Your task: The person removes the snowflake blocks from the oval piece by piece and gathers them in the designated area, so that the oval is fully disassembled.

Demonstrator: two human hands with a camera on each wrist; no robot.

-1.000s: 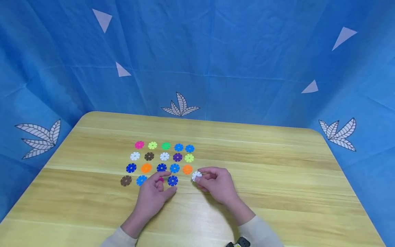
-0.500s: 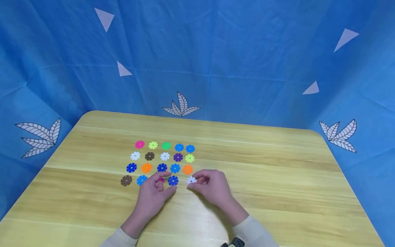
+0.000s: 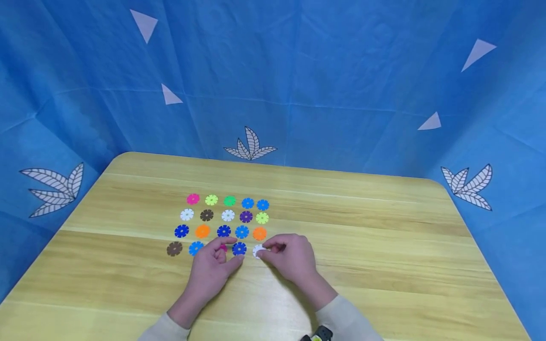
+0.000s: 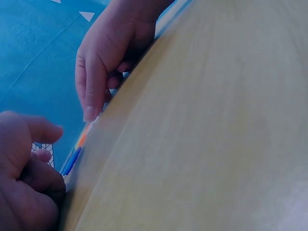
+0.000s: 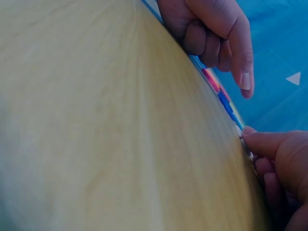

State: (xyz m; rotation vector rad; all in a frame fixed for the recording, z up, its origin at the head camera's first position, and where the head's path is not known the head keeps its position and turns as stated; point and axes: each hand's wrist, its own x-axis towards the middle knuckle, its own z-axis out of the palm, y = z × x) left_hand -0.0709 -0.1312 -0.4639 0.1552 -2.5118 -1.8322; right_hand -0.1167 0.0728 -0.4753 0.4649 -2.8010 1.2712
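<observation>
My right hand (image 3: 293,259) pinches a white notched plastic disc (image 3: 256,251) by its right side, at the right end of the front row. Its thumb (image 5: 262,139) and forefinger cover part of the disc. Over the same row my left hand (image 3: 210,271) holds nothing, thumb and forefinger spread apart. These two frame a dark blue disc (image 3: 239,249), the thumb tip close to its lower edge. A pink disc (image 3: 223,247) is mostly hidden behind the left hand. A light blue disc (image 3: 195,248) lies just left of that hand.
Several more coloured notched discs lie flat in rows behind, among them an orange disc (image 3: 259,233), a purple disc (image 3: 246,216) and a green disc (image 3: 229,201). A brown disc (image 3: 174,248) ends the front row at left. Blue cloth (image 3: 341,94) surrounds the wooden table (image 3: 384,246).
My right hand has moved left and slightly toward me with the white disc, bringing it down beside the dark blue disc. The left hand has stayed almost still.
</observation>
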